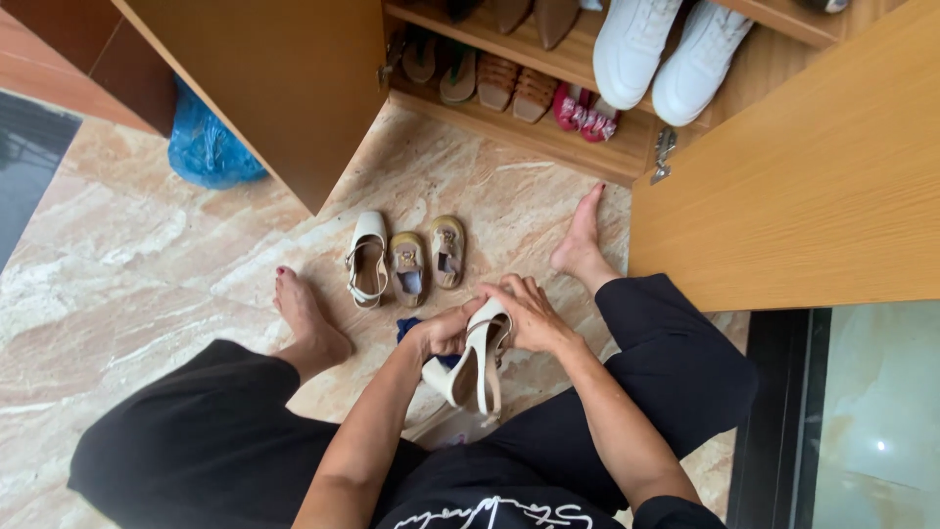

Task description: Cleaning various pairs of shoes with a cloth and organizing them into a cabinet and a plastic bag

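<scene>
Item, in hand: white heeled sandal (474,362), held between both hands above the marble floor (147,264), between the person's knees; toe end up, block heel low and toward the person.

Left hand (446,331): closed on the sandal's left side, fingers curled around it, with a dark blue cloth (409,326) showing just beyond the knuckles (whether the hand grips the cloth as well cannot be told).

Right hand (529,312): laid over the upper end of the sandal, fingers bent down across the strap, grasping it.

On the floor, ahead of the hands: matching white sandal (368,259), lying flat; just beside it to the right a pair of small tan child's shoes (428,255), side by side, with metal buckles; bare feet planted to either side of this group.

Further: wooden shoe cabinet (548,137), both doors open; lowest shelf holds brown sandals (514,86) and small pink shoes (585,113); shelf above holds a pair of white sneakers (666,49), toes hanging over the edge.

At far left, behind the open door: blue plastic bag (201,147), on the floor.
</scene>
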